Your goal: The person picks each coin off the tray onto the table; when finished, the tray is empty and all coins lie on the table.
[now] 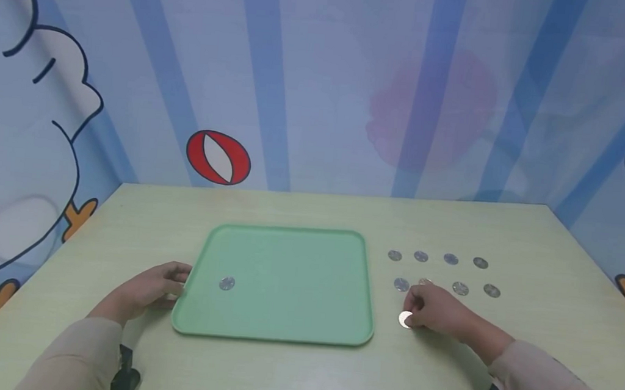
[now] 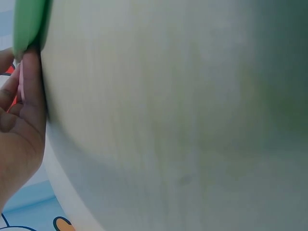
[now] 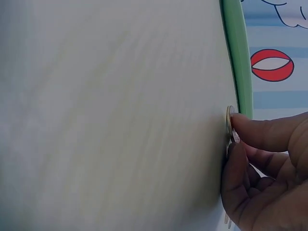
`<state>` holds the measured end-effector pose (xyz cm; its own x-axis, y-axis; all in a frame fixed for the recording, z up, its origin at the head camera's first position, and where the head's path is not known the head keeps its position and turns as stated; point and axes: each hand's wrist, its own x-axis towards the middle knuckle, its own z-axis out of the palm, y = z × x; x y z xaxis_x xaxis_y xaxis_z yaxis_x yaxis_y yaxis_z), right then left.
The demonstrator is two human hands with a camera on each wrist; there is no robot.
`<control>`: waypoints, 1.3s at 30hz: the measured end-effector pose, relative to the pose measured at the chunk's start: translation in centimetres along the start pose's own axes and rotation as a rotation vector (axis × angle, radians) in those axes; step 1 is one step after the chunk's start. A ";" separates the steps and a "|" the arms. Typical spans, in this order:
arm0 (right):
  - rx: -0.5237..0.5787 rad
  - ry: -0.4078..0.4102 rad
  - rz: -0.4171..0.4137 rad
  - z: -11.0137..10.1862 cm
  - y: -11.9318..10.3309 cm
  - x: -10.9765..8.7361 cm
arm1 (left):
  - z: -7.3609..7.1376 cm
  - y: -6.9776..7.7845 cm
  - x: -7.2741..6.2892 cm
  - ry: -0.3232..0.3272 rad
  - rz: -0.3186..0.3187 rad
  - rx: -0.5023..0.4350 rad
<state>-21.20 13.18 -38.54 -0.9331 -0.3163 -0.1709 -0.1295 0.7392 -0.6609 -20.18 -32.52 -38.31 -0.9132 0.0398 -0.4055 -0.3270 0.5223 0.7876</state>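
Head view shows a green tray [image 1: 281,315] lying flat in the middle of the pale worktop [image 1: 311,213]. Inside it sits a single silver coin [image 1: 226,283], near the tray's left side, lying flat on the tray floor; nothing else is in the tray.

The left hand [image 1: 153,286] rests at the tray's left rim, fingers fairly straight and touching the edge; the left wrist view shows the fingertips [image 2: 29,72] laid against the green rim [image 2: 29,24], relaxed rather than curled round it.

The right hand [image 1: 438,312] is on the worktop just right of the tray and pinches a second coin [image 1: 405,319] between thumb and fingers; the right wrist view shows that coin [image 3: 231,126] on edge at the fingertips, touching the worktop, with the tray rim [image 3: 238,57] just beyond.

Behind this hand more loose coins [image 1: 450,259] lie on the worktop in two rows: four in the far row, and the near row [image 1: 460,288] partly hidden by the hand. All lie outside the tray, apart from each other.
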 end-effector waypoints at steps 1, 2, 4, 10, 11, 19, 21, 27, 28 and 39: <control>-0.006 0.001 0.005 0.0 0.0 0.0 | 0.0 0.0 0.0 -0.001 0.000 0.001; -0.006 0.000 0.009 0.0 0.0 0.0 | 0.0 0.0 0.0 -0.003 0.000 0.001; -0.004 -0.002 0.015 0.0 0.1 0.0 | 0.0 0.1 -0.1 -0.005 0.003 0.003; 0.023 0.000 0.025 0.0 0.2 -0.1 | 0.0 0.1 -0.1 -0.010 -0.006 0.005; 0.033 -0.003 0.026 -0.1 0.2 -0.1 | 0.0 0.1 -0.1 -0.010 -0.007 0.005; 0.227 -0.052 -0.005 -1.0 0.8 -0.3 | 0.1 -0.1 0.0 -0.008 -0.002 0.003; 0.266 -0.074 -0.024 -1.2 0.6 -0.4 | 0.1 -0.1 0.0 -0.006 -0.004 0.002; 0.328 -0.110 -0.061 -1.6 -1.2 -0.3 | 0.0 -0.1 -0.1 -0.004 0.003 -0.004; 0.329 -0.112 -0.063 -1.5 -1.5 -0.2 | 0.0 -0.2 -0.1 -0.005 0.003 -0.005; 0.407 -0.166 -0.162 0.7 -4.8 1.4 | -0.1 -0.3 0.1 0.000 0.011 -0.008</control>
<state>-21.63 8.74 -36.10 -0.8411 -0.5239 -0.1346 -0.0959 0.3893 -0.9161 -20.18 -32.74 -38.56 -0.9166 0.0456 -0.3972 -0.3192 0.5147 0.7957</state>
